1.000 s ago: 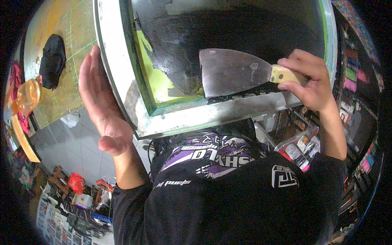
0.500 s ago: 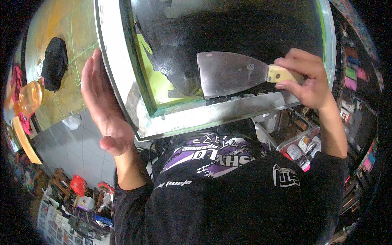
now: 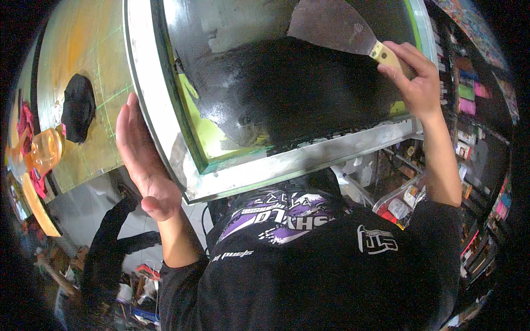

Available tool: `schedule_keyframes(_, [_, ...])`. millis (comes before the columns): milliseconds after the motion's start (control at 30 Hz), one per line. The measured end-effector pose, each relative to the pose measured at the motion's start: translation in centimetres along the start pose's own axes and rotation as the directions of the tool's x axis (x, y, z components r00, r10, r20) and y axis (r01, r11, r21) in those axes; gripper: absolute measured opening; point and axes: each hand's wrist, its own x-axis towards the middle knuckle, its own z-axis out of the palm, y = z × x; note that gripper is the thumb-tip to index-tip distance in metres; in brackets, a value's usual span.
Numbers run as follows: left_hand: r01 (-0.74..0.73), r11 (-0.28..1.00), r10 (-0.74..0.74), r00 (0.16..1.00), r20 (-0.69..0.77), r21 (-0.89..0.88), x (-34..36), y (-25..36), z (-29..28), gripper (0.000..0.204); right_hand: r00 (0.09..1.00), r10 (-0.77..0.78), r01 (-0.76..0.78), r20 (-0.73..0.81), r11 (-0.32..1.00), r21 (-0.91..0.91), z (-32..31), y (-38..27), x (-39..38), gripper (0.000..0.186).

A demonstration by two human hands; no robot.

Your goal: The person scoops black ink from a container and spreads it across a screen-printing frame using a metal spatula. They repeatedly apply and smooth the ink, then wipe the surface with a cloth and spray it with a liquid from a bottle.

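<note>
My right hand [image 3: 418,80] grips the pale yellow handle of a wide putty knife [image 3: 334,26]. Its broad metal blade points up and left over a black-smeared screen [image 3: 298,83]. Bright yellow-green patches show at the screen's lower left corner and along its right side. A silver metal screen frame [image 3: 276,172] surrounds it, tilted toward my body. Along the frame's outer left edge lies my left hand [image 3: 144,165], fingers stretched upward and palm against the metal. Whether the blade touches the screen I cannot tell.
A black cloth-like bundle [image 3: 78,107] rests on the stained yellowish board [image 3: 110,121] at left, near an orange translucent container [image 3: 46,149]. A dark limb-like shape [image 3: 105,243] stands at lower left. Below the frame's right side sits a clear bin [image 3: 395,207] of containers.
My right hand has moved the putty knife up, away from the frame's lower edge, and angled its blade upward. My left hand stays on the frame. A dark shape has appeared at lower left.
</note>
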Motion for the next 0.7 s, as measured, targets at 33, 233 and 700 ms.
schedule_keyframes(33, [-0.005, 1.000, 0.005, 1.000, 0.007, -0.015, 0.1, 0.1, 0.1, 0.107, 0.999, 0.037, -0.037, 0.012, 0.999, 0.002, -0.4, 0.6, -0.1, 0.032])
schedule_keyframes(233, [0.018, 0.999, -0.017, 1.000, -0.024, 0.035, 0.0, 0.6, 0.4, 0.111, 0.936, 0.275, -0.299, 0.222, 0.951, 0.081, -6.2, 4.8, -0.3, 0.022])
schedule_keyframes(700, [-0.028, 0.998, 0.026, 0.999, 0.024, 0.051, 0.2, 0.7, 0.4, 0.105, 0.922, 0.272, -0.245, 0.276, 0.961, -0.130, -11.3, 10.1, -1.4, 0.031])
